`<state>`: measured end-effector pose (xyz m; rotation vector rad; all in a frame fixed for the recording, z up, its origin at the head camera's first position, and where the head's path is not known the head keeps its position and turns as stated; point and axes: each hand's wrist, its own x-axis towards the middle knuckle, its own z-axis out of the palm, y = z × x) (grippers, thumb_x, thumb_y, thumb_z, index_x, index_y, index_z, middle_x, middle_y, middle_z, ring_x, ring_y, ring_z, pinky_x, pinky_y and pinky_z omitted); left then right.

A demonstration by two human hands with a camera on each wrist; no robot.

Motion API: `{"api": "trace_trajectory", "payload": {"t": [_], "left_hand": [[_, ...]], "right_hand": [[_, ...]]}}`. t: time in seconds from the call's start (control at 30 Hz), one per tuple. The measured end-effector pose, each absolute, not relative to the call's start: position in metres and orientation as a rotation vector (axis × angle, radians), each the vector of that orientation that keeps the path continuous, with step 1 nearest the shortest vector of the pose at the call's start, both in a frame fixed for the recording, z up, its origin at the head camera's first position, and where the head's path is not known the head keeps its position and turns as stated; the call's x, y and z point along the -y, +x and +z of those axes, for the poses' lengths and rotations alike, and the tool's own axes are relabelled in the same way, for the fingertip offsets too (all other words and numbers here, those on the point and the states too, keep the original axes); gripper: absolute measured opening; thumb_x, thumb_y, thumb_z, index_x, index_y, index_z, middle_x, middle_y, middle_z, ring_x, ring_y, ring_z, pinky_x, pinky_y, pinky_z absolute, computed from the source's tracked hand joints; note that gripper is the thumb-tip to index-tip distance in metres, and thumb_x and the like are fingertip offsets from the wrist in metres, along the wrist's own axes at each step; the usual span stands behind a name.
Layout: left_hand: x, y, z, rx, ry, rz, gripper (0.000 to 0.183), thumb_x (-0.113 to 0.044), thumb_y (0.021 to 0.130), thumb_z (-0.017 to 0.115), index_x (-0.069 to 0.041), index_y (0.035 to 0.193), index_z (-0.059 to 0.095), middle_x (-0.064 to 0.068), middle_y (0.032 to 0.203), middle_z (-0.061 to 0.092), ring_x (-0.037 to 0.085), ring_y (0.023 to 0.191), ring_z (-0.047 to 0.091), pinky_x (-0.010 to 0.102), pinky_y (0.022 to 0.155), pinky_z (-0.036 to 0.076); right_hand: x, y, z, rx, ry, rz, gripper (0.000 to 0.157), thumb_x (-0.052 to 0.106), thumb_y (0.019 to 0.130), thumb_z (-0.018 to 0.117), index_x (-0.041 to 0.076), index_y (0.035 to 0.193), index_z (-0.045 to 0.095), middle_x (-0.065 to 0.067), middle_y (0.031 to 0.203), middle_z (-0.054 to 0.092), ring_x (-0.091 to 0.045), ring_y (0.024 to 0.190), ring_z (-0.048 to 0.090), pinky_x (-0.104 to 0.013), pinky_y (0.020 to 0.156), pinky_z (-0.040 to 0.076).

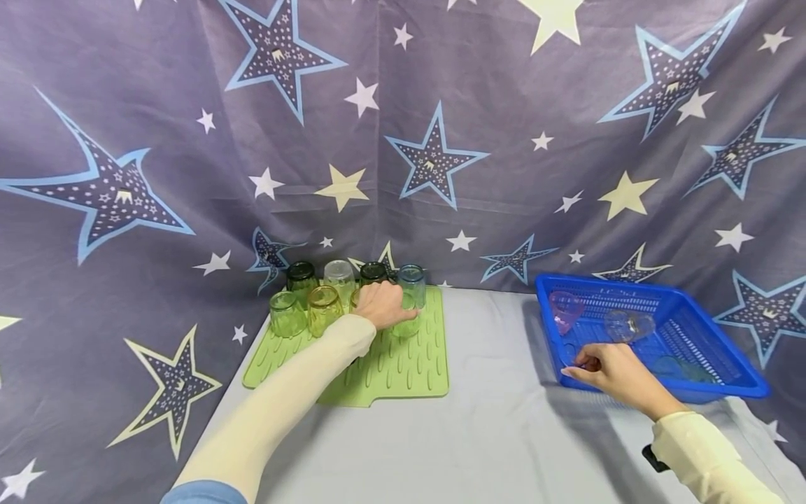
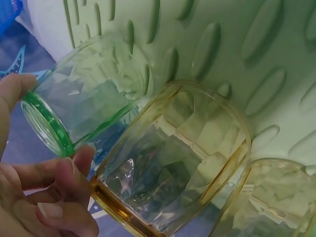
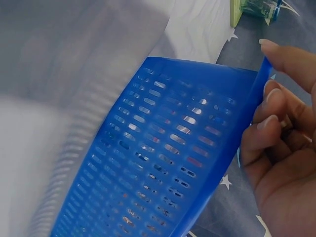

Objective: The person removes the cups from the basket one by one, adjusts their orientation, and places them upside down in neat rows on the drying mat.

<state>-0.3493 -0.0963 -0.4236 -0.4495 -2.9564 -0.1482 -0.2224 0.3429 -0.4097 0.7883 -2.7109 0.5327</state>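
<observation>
My left hand point(image 1: 380, 306) pinches a pale green glass point(image 2: 89, 94) by its base, thumb on one side and fingers on the other. That glass is upside down at the right end of the front row on a green drying mat point(image 1: 403, 378). Beside it stands an amber glass point(image 2: 170, 158), close to my fingertips. At the blue basket point(image 1: 630, 283), my right hand point(image 1: 607, 371) hovers by the near left rim, fingers loosely curled with nothing in them. In the right wrist view its fingertips overlap the basket's rim.
Several upturned glasses line the mat in two rows, among them a yellow glass point(image 1: 324, 311) and a blue glass point(image 1: 412, 280). Inside the basket lie a pink glass point(image 1: 565, 311), a clear glass point(image 1: 630, 326) and a greenish glass point(image 1: 683, 369). A star-patterned cloth point(image 1: 428, 231) hangs behind the table.
</observation>
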Motion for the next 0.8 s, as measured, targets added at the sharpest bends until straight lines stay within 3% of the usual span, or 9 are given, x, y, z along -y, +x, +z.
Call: {"api": "trace_trajectory", "payload": {"t": [0.3, 0.6, 0.8], "left_hand": [[0.093, -0.352, -0.427, 2.969, -0.481, -0.04, 0.065, -0.071, 0.089, 0.062, -0.022, 0.053, 0.04, -0.003, 0.053, 0.043, 0.015, 0.047, 0.046, 0.032, 0.037, 0.037], [0.087, -0.352, -0.431, 2.993, -0.507, 0.021, 0.065, -0.069, 0.094, 0.059, -0.021, 0.054, 0.04, -0.005, 0.053, 0.038, 0.011, 0.045, 0.041, 0.028, 0.038, 0.032], [0.085, -0.349, -0.429, 2.987, -0.497, 0.055, 0.065, -0.07, 0.094, 0.058, -0.02, 0.056, 0.043, 0.002, 0.062, 0.049, 0.015, 0.05, 0.047, 0.031, 0.04, 0.037]], "right_hand": [[-0.343, -0.223, -0.412, 2.678, 0.812, 0.527, 0.021, 0.023, 0.081, 0.09, 0.025, 0.075, 0.069, 0.021, 0.066, 0.056, 0.006, 0.058, 0.045, -0.023, 0.051, 0.042], [-0.343, -0.223, -0.41, 2.677, 0.809, 0.526, 0.021, 0.022, 0.081, 0.09, 0.024, 0.075, 0.069, 0.021, 0.066, 0.057, 0.006, 0.058, 0.046, -0.023, 0.051, 0.043], [-0.343, -0.221, -0.41, 2.685, 0.796, 0.532, 0.021, 0.023, 0.081, 0.089, 0.024, 0.075, 0.069, 0.021, 0.065, 0.057, 0.006, 0.057, 0.046, -0.023, 0.051, 0.042]]}}
